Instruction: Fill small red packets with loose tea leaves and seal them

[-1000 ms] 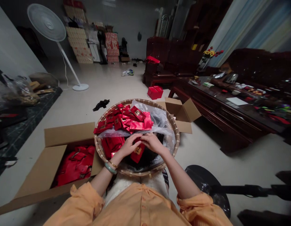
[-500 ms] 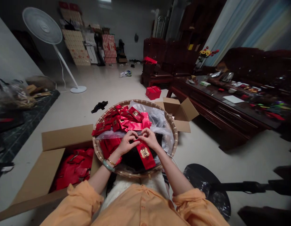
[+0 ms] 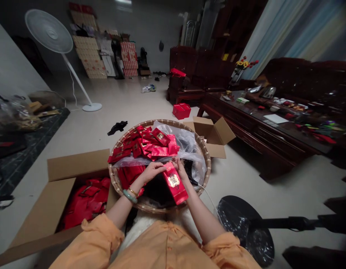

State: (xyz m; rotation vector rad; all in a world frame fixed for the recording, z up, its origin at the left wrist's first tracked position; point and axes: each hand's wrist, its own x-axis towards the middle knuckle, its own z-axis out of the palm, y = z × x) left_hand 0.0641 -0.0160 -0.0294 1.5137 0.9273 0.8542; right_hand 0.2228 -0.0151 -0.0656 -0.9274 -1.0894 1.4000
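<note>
A red packet [image 3: 173,183] with a gold label and dark characters hangs tilted over the round woven basket [image 3: 208,168]. My left hand [image 3: 153,172] is closed, its thumb and fingers pinching the packet's upper left edge. Close against the packet's upper right side is my right hand [image 3: 179,167], fingers curled; what they hold is partly hidden. Beyond both hands, a heap of red packets [image 3: 145,144] lies on clear plastic [image 3: 187,144] in the basket. Dark loose material [image 3: 156,190] shows beneath my hands, with more red packets [image 3: 129,175] to its left.
At left stands an open cardboard box [image 3: 49,201] with red packets inside. Another open box [image 3: 209,132] sits behind the basket at right. A black round stand base [image 3: 240,213] and a white cable [image 3: 208,192] are on the right. A dark wooden table [image 3: 246,123] lies beyond.
My right hand has moved off the packet's top edge to its right side and slightly down. The packet has tilted a little and its top now shows. My left hand keeps its pinch.
</note>
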